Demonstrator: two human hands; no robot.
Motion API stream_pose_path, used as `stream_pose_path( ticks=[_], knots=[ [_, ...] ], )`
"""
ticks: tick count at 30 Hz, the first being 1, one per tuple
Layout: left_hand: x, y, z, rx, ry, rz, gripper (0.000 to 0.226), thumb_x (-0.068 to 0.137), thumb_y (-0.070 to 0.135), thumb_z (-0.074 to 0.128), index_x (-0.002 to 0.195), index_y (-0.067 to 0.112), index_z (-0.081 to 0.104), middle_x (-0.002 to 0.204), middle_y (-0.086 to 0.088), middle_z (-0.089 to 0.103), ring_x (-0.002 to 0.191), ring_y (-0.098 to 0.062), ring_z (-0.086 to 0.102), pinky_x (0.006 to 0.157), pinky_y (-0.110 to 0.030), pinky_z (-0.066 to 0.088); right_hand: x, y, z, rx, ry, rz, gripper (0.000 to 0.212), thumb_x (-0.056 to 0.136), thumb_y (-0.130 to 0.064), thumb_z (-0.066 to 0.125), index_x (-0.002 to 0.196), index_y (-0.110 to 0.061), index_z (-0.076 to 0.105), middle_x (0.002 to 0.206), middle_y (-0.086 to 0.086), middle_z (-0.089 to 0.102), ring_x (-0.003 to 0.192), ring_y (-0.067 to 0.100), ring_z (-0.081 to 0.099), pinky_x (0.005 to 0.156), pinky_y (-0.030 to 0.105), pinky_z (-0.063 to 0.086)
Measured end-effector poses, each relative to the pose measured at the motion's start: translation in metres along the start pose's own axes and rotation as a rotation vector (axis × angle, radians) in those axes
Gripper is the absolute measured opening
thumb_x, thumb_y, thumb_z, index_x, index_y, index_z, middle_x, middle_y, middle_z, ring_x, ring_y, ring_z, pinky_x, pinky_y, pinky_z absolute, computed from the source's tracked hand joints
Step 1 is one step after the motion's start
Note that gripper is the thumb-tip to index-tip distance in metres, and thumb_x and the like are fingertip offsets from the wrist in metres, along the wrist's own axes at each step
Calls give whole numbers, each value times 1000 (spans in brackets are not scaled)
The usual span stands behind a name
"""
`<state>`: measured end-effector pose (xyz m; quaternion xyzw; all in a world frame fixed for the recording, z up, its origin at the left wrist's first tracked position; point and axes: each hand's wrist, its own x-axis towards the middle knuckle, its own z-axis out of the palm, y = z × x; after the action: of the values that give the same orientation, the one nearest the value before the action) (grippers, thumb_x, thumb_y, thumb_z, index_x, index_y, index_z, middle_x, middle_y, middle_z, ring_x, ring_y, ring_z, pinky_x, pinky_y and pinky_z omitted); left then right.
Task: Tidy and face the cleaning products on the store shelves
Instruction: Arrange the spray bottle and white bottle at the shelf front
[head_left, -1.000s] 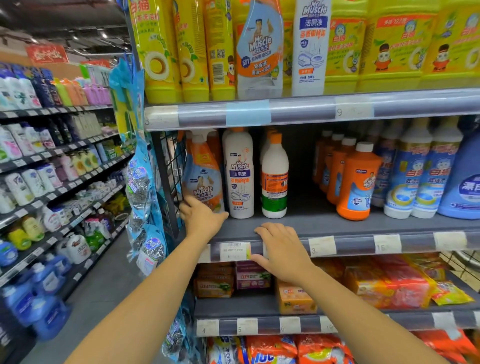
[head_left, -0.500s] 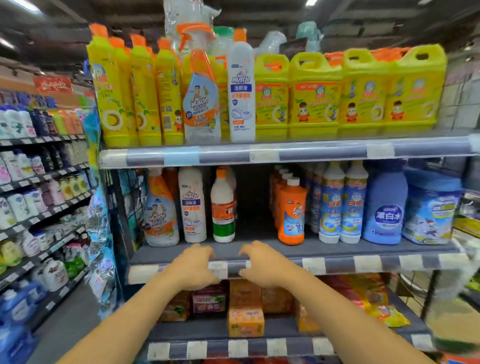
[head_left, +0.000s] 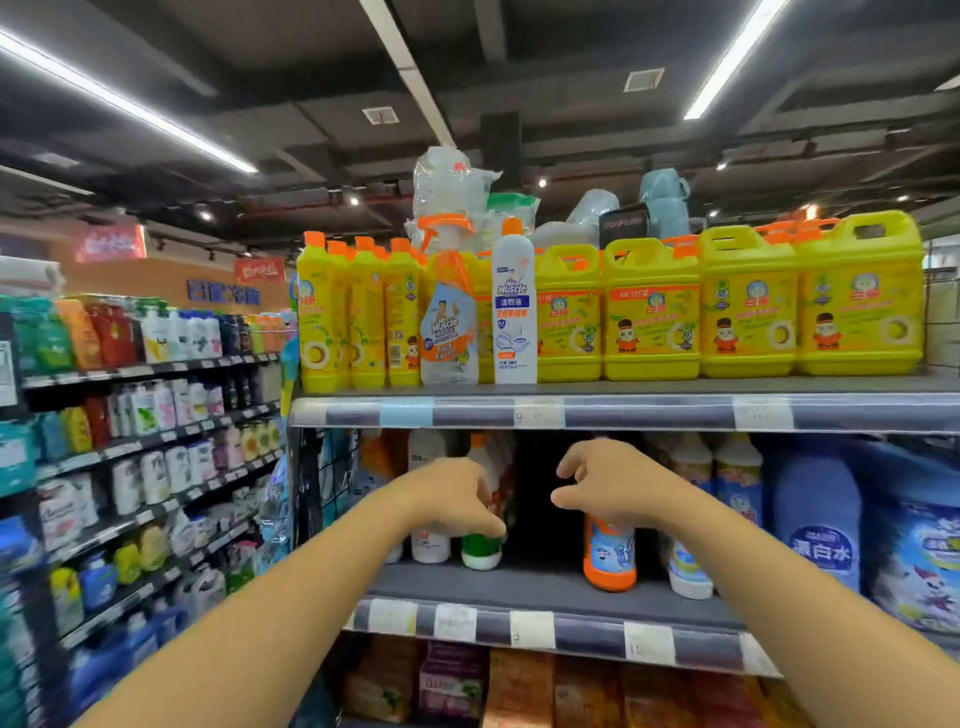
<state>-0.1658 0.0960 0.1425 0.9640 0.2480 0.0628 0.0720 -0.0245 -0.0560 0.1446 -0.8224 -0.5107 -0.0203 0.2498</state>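
Observation:
My left hand (head_left: 453, 499) and my right hand (head_left: 610, 488) hover side by side in front of the middle shelf (head_left: 550, 626), fingers loosely curled, holding nothing. Behind the left hand stand a white bottle with a green base (head_left: 480, 553) and a plain white bottle (head_left: 430, 543). An orange bottle (head_left: 610, 558) stands just below the right hand. On the top shelf (head_left: 649, 410), a Mr Muscle spray bottle (head_left: 449, 322) and a tall white Mr Muscle bottle (head_left: 514, 312) stand in front of yellow detergent bottles (head_left: 363, 312) and yellow jugs (head_left: 748, 306).
Blue bleach jugs (head_left: 815, 525) and blue-white bottles (head_left: 737, 483) fill the middle shelf's right side. Packaged goods (head_left: 457, 680) lie on the shelf below. Wrapped plastic wares (head_left: 452, 182) sit above the top row. The aisle to the left has shelves of bottles (head_left: 156, 415).
Both hands have lifted off the middle shelf's front edge and now hang in the air before the bottles. The view has tilted upward, showing the ceiling.

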Motion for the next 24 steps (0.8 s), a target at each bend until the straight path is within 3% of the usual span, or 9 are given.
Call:
stream_pose_path(
  ticks=[3,5,8,10,12,15,18,22,24],
  knots=[
    [10,2,-42,-28,107,-17,44,79,48,71,111,17,66,107,3,66,94,-14,61,77,-29,52,14,-19,-28,16,119,-17,40,80,-34,67,108,-6,68,109,12,68,95,24,63,82,36,53],
    [20,0,-66,-17,158,-18,43,81,48,71,108,15,68,102,2,64,91,-15,59,68,-25,48,26,-30,-42,10,168,-25,40,78,-32,67,104,-2,69,103,17,69,93,29,65,81,41,55],
    [40,-7,-91,-32,214,-39,38,80,45,72,97,11,70,100,-5,66,90,-20,61,74,-35,51,49,-41,-54,34,199,-44,44,77,-28,68,106,5,64,101,18,69,91,31,64,73,43,54],
    [57,-15,-101,-48,264,-57,34,79,43,74,92,12,69,96,-6,66,86,-21,62,75,-37,51,69,-44,-58,44,218,-40,35,78,-27,71,104,-5,62,94,5,66,80,20,61,53,30,49],
    [76,-24,-109,-77,341,-61,32,77,40,75,92,14,64,93,-5,62,84,-20,58,74,-36,49,90,-46,-61,92,240,-34,33,78,-28,73,105,-18,57,98,-2,63,83,15,59,52,19,42],
    [102,-37,-118,-174,503,-89,35,75,36,78,93,20,52,81,6,52,72,-10,51,61,-28,47,122,-48,-62,176,302,-34,34,78,-27,75,105,-18,57,100,-2,65,88,17,61,54,20,44],
    [129,-48,-122,-263,684,-120,34,76,29,76,80,21,43,74,8,45,63,-5,43,50,-25,38,154,-47,-58,269,379,14,31,77,-27,77,97,-20,54,80,-8,58,71,8,55,47,20,37],
    [163,-59,-127,-389,811,-161,47,81,31,72,116,7,50,103,-7,58,85,-19,57,67,-34,53,197,-44,-48,407,479,108,34,73,-27,81,95,-19,56,83,-6,59,68,9,54,47,22,41],
    [178,-60,-129,-438,868,-135,59,82,34,74,125,4,48,118,-12,59,98,-25,57,75,-35,52,215,-44,-43,406,535,173,49,69,-34,82,106,-17,56,100,1,65,86,18,62,63,31,54]
  ],
)
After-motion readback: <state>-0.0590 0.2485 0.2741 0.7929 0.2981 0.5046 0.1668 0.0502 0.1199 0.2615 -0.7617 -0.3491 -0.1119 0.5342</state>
